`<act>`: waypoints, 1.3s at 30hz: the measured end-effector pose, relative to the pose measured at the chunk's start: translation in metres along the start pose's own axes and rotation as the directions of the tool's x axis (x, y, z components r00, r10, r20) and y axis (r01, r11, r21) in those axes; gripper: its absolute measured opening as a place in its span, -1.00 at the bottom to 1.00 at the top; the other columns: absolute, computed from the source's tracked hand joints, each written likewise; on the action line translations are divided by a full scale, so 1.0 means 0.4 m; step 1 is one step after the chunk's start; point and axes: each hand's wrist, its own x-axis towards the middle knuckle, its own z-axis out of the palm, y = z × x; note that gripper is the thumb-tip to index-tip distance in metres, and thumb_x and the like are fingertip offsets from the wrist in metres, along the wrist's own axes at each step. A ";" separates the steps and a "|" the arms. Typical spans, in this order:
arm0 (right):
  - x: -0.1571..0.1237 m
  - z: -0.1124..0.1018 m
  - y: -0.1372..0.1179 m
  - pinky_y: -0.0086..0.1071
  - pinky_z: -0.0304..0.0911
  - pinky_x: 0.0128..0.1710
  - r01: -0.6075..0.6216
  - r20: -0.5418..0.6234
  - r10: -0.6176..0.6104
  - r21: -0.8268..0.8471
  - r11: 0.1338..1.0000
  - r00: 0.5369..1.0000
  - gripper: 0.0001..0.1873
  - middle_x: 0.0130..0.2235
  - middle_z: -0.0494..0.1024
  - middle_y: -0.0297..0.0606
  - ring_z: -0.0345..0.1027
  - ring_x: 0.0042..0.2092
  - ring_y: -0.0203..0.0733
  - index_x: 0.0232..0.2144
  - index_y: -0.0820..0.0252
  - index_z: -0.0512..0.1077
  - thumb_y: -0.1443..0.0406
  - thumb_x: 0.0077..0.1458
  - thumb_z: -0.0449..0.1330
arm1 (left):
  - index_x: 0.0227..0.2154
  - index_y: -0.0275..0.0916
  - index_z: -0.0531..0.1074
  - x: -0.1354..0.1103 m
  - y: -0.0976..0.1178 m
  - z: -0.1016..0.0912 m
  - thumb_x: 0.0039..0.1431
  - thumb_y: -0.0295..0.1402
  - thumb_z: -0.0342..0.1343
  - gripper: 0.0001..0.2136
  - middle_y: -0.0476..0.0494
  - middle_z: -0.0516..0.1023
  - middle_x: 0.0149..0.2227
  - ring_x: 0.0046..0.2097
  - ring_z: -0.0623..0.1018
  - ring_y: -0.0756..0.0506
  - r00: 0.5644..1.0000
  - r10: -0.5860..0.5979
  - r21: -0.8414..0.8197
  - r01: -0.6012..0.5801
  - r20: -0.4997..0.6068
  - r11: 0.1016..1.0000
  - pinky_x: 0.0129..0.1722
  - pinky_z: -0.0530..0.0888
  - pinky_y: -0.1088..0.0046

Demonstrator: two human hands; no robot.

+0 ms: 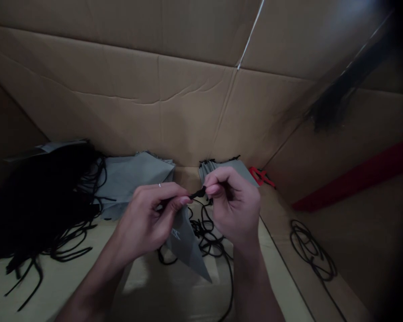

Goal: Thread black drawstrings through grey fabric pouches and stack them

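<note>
Between both hands a short stretch of black cord point(198, 193) is pulled, with what looks like a knot in it. My left hand point(154, 214) pinches one side of it between thumb and forefinger; a ring is on one finger. My right hand point(235, 203) pinches the other side, its remaining fingers curled in. Below the left fingers hangs a grey fabric pouch point(188, 241) with pale print, partly hidden by that hand. Loose black cords point(210, 241) loop behind and beneath the pouch.
A large heap of black cords point(36, 205) lies at left, beside stacked grey pouches point(130, 174). Another grey pouch stack point(242, 172) stands behind my right hand, near a red object point(262, 176). A cord coil point(312, 250) lies right. Cardboard walls point(121, 112) enclose the back.
</note>
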 end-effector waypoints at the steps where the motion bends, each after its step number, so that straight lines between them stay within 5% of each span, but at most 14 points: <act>1: -0.001 0.001 0.000 -0.32 0.26 -0.33 -0.005 -0.006 0.005 0.004 1.000 1.000 -0.75 -0.39 0.48 -0.38 0.36 -0.34 -0.24 -0.37 0.08 0.41 0.35 0.42 0.18 | -0.34 -0.26 0.58 0.000 -0.001 0.000 0.42 -0.46 0.16 -0.82 0.05 0.50 -0.51 -0.48 0.42 0.06 1.000 0.002 0.000 -0.002 0.004 1.000 -0.47 0.29 0.53; 10: 0.000 -0.006 0.007 -0.35 0.26 -0.37 -0.042 -0.001 0.042 0.077 0.996 0.999 -0.79 -0.39 0.48 -0.40 0.34 -0.38 -0.28 -0.35 0.10 0.45 0.32 0.41 0.23 | -0.40 -0.26 0.54 0.000 0.004 -0.009 0.44 -0.38 0.15 -0.76 0.07 0.40 -0.55 -0.51 0.33 0.06 0.998 -0.067 -0.028 0.067 0.023 0.997 -0.52 0.23 0.52; 13: 0.006 -0.028 0.009 -0.40 0.34 -0.38 -0.055 0.089 0.040 0.178 0.982 0.995 -0.96 -0.29 0.55 -0.37 0.40 -0.35 -0.30 -0.15 0.06 0.56 0.31 0.39 0.29 | -0.40 -0.26 0.54 0.000 0.006 -0.009 0.45 -0.33 0.14 -0.74 0.06 0.40 -0.54 -0.50 0.33 0.04 0.991 -0.133 -0.051 0.134 0.029 0.990 -0.53 0.24 0.52; 17: 0.010 -0.047 0.009 -0.45 0.46 -0.31 -0.039 0.199 -0.012 0.252 0.967 0.980 -0.64 -0.09 0.58 -0.33 0.51 -0.19 -0.29 0.09 -0.04 0.58 0.41 0.31 0.35 | -0.39 -0.26 0.55 0.002 0.010 -0.002 0.46 -0.34 0.13 -0.74 0.07 0.37 -0.55 -0.50 0.31 0.05 0.989 -0.135 -0.070 0.139 0.056 0.988 -0.53 0.23 0.52; 25: 0.020 -0.043 0.009 -0.45 0.45 -0.18 0.054 0.196 -0.081 0.139 0.989 0.977 -0.86 -0.20 0.65 -0.34 0.51 -0.19 -0.31 -0.16 0.12 0.64 0.44 0.28 0.39 | -0.33 -0.26 0.57 0.007 0.020 0.003 0.46 -0.38 0.13 -0.79 0.06 0.47 -0.49 -0.45 0.39 0.05 0.990 -0.121 -0.063 0.126 0.077 0.990 -0.46 0.29 0.54; 33: 0.022 -0.046 0.005 -0.43 0.41 -0.21 0.065 0.296 -0.104 0.140 0.988 0.950 -0.81 -0.26 0.68 -0.35 0.52 -0.25 -0.31 -0.19 0.16 0.64 0.45 0.15 0.48 | -0.32 -0.25 0.56 0.000 0.026 -0.002 0.46 -0.43 0.12 -0.80 0.07 0.48 -0.48 -0.45 0.40 0.06 0.994 -0.084 -0.055 0.088 0.067 0.995 -0.45 0.30 0.55; 39: 0.015 -0.034 0.010 -0.46 0.38 -0.26 -0.014 0.280 -0.051 0.224 0.975 0.959 -0.88 -0.33 0.65 -0.39 0.51 -0.30 -0.34 -0.27 0.14 0.63 0.43 0.19 0.46 | -0.37 -0.25 0.51 0.001 0.020 -0.001 0.44 -0.47 0.12 -0.79 0.06 0.45 -0.50 -0.47 0.37 0.06 0.999 -0.003 -0.053 0.005 0.039 0.999 -0.46 0.26 0.53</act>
